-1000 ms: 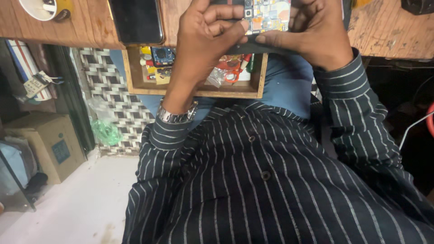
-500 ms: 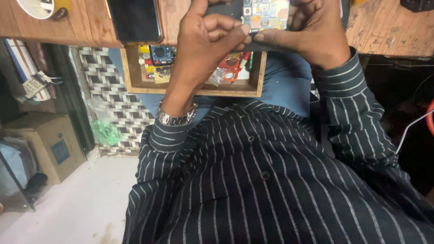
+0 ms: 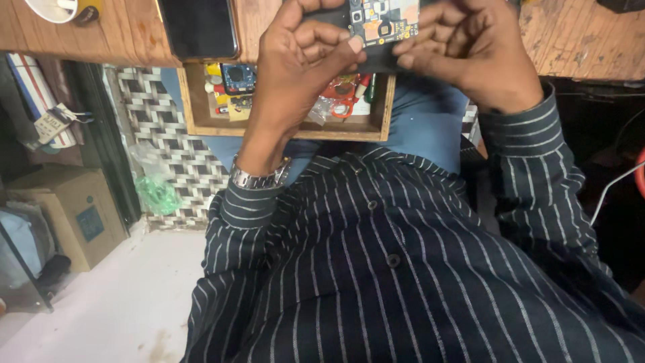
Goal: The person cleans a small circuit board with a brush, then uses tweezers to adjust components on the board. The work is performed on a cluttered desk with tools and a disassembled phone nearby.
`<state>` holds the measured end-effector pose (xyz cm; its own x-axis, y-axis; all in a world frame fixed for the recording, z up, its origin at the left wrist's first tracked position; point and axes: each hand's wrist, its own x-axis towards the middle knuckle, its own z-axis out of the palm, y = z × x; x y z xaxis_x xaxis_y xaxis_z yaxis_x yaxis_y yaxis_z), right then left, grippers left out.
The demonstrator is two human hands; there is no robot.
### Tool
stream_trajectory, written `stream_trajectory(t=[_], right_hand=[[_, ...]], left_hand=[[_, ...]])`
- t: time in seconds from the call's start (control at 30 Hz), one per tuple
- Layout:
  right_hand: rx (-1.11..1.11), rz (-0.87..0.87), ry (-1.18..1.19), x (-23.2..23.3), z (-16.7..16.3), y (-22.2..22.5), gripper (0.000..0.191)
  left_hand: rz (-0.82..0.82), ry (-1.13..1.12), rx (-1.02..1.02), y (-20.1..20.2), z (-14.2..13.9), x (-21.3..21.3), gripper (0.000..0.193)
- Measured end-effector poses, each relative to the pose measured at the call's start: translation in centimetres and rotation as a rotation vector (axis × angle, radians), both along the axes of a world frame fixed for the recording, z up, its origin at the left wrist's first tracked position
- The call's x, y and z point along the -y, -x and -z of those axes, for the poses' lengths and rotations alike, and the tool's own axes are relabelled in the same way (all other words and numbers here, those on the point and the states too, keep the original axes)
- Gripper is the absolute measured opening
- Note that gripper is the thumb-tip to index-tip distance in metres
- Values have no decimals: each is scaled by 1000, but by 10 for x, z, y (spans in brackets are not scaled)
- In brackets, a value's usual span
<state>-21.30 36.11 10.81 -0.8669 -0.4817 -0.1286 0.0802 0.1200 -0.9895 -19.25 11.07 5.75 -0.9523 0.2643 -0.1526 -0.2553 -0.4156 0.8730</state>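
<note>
Black opened phone [image 3: 376, 30], circuitry exposed, sits gripped between both hands. Left hand [image 3: 295, 74] fingers curl onto its edge; right hand [image 3: 470, 50] fingers pinch it, apparently.

Wooden table [image 3: 578, 40] seen along top edge, grain worn and scratched. Dark phone [image 3: 198, 27] laid flat on it, just left of left hand [image 3: 295, 74]. White cup [image 3: 57, 9] set further left, near corner. Open wooden drawer [image 3: 201, 121] pulled out below table edge, under hands, filled with small parts.
</note>
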Motion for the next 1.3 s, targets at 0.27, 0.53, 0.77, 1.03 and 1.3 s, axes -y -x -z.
stream_trajectory(t=[0.27,0.53,0.77,1.03,1.3], right_hand=[[49,182,22,-7,6,-12,11],[7,162,57,-14,21,-19,10],[-14,186,1,-2,1,-28,11],[15,134,0,1,-15,-32,17],[174,198,73,-5,-6,-37,8]], left_hand=[[17,84,-39,-3,-3,-1,45],[64,44,-92,-9,7,3,44],[25,16,-100,-13,11,1,53],[34,76,-99,-16,8,2,36],[74,33,-71,-20,-6,10,24]])
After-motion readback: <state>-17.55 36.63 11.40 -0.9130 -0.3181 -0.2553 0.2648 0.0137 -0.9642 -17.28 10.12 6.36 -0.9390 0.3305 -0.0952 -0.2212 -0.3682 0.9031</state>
